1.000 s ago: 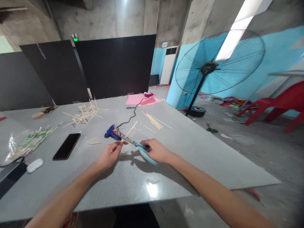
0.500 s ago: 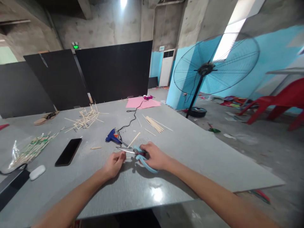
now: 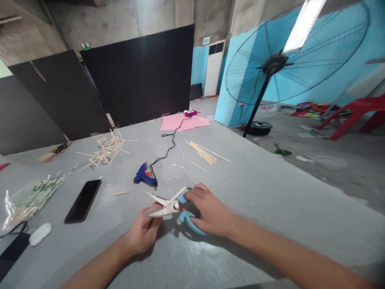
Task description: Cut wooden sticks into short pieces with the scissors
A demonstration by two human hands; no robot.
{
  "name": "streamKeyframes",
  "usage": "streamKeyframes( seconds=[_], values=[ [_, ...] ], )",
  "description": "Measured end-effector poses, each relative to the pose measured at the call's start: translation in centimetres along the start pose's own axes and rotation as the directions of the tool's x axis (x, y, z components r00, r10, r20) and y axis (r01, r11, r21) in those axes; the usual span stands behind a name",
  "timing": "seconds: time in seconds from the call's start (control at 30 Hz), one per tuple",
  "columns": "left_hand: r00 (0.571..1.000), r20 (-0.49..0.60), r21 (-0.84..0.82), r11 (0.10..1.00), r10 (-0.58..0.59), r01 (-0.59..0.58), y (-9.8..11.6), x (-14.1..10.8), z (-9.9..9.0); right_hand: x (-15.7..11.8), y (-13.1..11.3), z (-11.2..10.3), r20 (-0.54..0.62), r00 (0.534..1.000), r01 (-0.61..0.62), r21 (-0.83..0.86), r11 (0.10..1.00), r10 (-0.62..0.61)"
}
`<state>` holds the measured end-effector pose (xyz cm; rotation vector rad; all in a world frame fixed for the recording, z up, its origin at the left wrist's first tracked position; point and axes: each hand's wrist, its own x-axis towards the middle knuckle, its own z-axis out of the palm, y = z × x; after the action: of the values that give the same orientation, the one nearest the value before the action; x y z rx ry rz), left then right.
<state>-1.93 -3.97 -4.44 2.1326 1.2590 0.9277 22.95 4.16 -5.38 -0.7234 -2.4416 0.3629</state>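
My right hand (image 3: 212,210) is closed around the light-blue handles of a pair of scissors (image 3: 175,206). The scissor blades are spread and point left, over the fingertips of my left hand (image 3: 144,233). A thin wooden stick (image 3: 179,194) slants between the blades, its upper end free. My left hand is pinched at the stick's lower end, which the near blade partly hides. Beyond the hands lies a blue glue gun (image 3: 144,175) with an orange trigger. Left of the hands, a short stick piece (image 3: 120,193) rests on the grey table (image 3: 258,180).
A bundle of sticks (image 3: 204,154) and a stick structure (image 3: 110,148) lie farther back. Pink paper (image 3: 171,121) sits under a power strip (image 3: 190,113). On the left are a phone (image 3: 83,200), a white case (image 3: 40,234) and bagged sticks (image 3: 39,194). A fan (image 3: 274,63) stands right.
The scissor blades have spread wider and turned, with the stick now between them. My view has tilted downward. Both hands still hold the same things.
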Motion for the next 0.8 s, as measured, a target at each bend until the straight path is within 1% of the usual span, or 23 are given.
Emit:
streamKeyframes(
  seconds=[0.07, 0.13, 0.2, 0.3, 0.4, 0.5, 0.57, 0.67, 0.73, 0.8],
  values=[
    [0.996, 0.063, 0.036, 0.998, 0.058, -0.061, -0.4, -0.3, -0.2, -0.2, -0.2, -0.2, -0.007, 0.999, 0.04, -0.022, 0.999, -0.041],
    [0.984, 0.098, 0.068, 0.986, 0.146, -0.153, -1.0, -0.7, -0.3, -0.4, -0.3, -0.4, -0.03, 0.995, 0.09, -0.029, 0.995, -0.091],
    [0.966, 0.114, 0.095, 0.965, 0.232, -0.243, -1.6, -0.9, -0.2, -0.4, -0.2, -0.5, -0.06, 0.99, 0.126, -0.017, 0.992, -0.127],
    [0.954, 0.104, 0.149, 0.944, 0.281, -0.295, -2.1, -1.3, -0.1, -0.3, 0.0, -0.3, -0.084, 0.986, 0.145, -0.004, 0.989, -0.145],
    [0.952, 0.066, 0.215, 0.927, 0.3, -0.307, -2.4, -1.8, 0.1, -0.3, 0.2, 0.0, -0.087, 0.985, 0.15, -0.01, 0.989, -0.15],
    [0.944, 0.077, 0.225, 0.917, 0.321, -0.331, -2.7, -2.0, -0.2, -0.4, 0.3, 0.2, -0.084, 0.984, 0.152, -0.041, 0.988, -0.155],
    [0.949, 0.087, 0.221, 0.923, 0.302, -0.314, -2.7, -2.0, -0.5, -0.5, 0.2, 0.1, -0.062, 0.984, 0.16, -0.074, 0.984, -0.164],
    [0.964, 0.114, 0.19, 0.947, 0.24, -0.259, -2.3, -1.5, -0.9, -0.8, 0.0, 0.0, -0.03, 0.985, 0.162, -0.156, 0.974, -0.169],
    [0.964, 0.125, 0.159, 0.954, 0.234, -0.253, -1.7, -1.1, -1.0, -0.9, -0.2, -0.2, -0.018, 0.99, 0.131, -0.212, 0.968, -0.138],
    [0.96, 0.12, 0.14, 0.953, 0.253, -0.269, -1.2, -0.8, -1.0, -0.8, -0.3, -0.3, 0.026, 0.996, 0.088, -0.2, 0.976, -0.084]
  ],
)
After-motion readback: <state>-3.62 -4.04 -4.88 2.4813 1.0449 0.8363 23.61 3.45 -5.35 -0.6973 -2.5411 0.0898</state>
